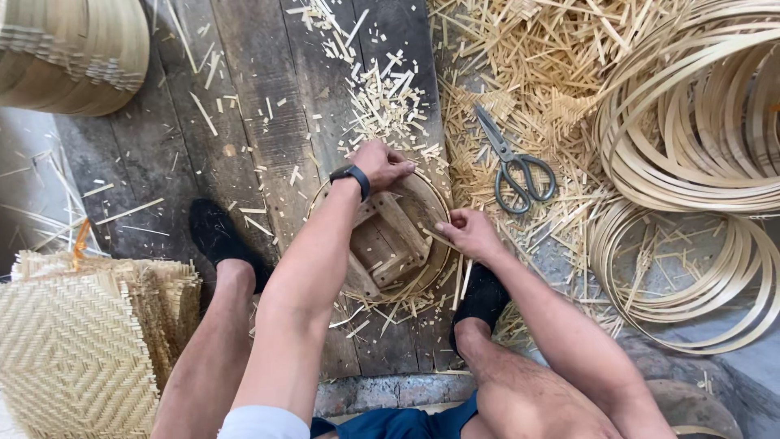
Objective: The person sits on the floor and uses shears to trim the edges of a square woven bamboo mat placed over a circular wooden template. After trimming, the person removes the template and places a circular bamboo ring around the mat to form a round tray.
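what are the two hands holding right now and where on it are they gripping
Both hands grip a round bamboo hoop fitted around a wooden block. The left hand holds its far rim; the right hand pinches its right edge.

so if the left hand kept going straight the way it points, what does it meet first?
The left hand points up-frame, away from the person, resting on the round bamboo hoop. Straight on, it likely meets the pile of bamboo offcuts on the wooden planks first; depth is unclear.
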